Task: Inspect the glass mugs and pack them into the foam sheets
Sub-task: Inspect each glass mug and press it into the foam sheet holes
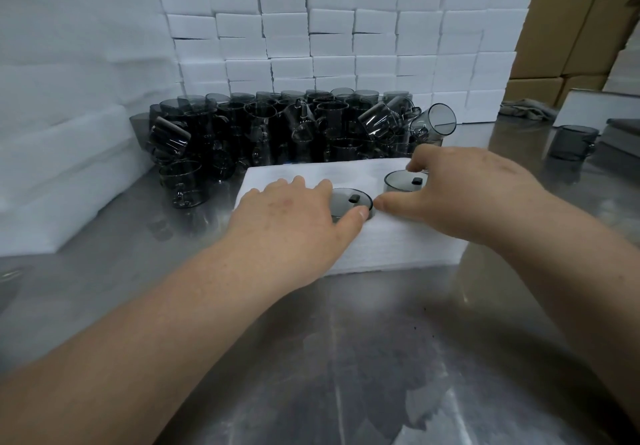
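Observation:
A white foam sheet (388, 247) lies on the steel table in front of me. Two smoky grey glass mugs sit in its holes. The nearer mug (349, 200) is sunk almost flush; my left hand (294, 216) lies flat on the foam with its thumb and forefinger touching the mug's rim. The farther mug (401, 181) stands higher out of the foam, and my right hand (464, 188) curls its fingers over the mug's far rim, thumb resting on the foam. A big heap of the same grey mugs (277, 129) is piled behind the sheet.
Stacked white foam boxes (346, 29) form a wall at the back. Loose foam sheets (69, 154) pile up at the left. Brown cartons (581, 22) stand at the right, with a single grey mug (573, 141) on the table (346, 358) below them.

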Action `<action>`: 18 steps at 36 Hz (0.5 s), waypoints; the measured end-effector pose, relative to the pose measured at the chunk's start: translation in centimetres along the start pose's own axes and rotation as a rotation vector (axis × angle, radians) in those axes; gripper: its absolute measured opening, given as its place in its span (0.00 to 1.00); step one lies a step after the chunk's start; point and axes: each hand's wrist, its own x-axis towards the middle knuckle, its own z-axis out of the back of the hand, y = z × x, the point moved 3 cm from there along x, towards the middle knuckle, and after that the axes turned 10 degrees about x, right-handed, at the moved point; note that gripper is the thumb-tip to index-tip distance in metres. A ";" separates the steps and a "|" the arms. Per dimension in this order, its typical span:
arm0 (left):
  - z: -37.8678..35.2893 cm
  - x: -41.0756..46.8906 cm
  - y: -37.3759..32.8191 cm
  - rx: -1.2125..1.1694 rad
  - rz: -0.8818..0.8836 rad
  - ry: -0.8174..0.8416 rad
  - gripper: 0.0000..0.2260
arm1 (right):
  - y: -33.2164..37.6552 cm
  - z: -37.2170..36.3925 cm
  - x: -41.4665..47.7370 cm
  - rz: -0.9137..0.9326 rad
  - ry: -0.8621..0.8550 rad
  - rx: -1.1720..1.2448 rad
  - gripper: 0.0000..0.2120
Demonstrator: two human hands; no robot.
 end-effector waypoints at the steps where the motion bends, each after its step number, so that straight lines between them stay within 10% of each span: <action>1: 0.0 0.0 0.0 -0.002 -0.002 0.002 0.33 | 0.0 -0.1 0.0 -0.007 0.011 0.001 0.27; 11: 0.0 0.0 0.2 0.000 -0.011 -0.001 0.32 | -0.2 -0.4 -0.2 -0.011 0.074 0.024 0.34; 18: 0.0 0.0 0.1 -0.004 -0.019 -0.011 0.35 | -0.3 1.2 -0.1 0.134 -0.175 0.418 0.17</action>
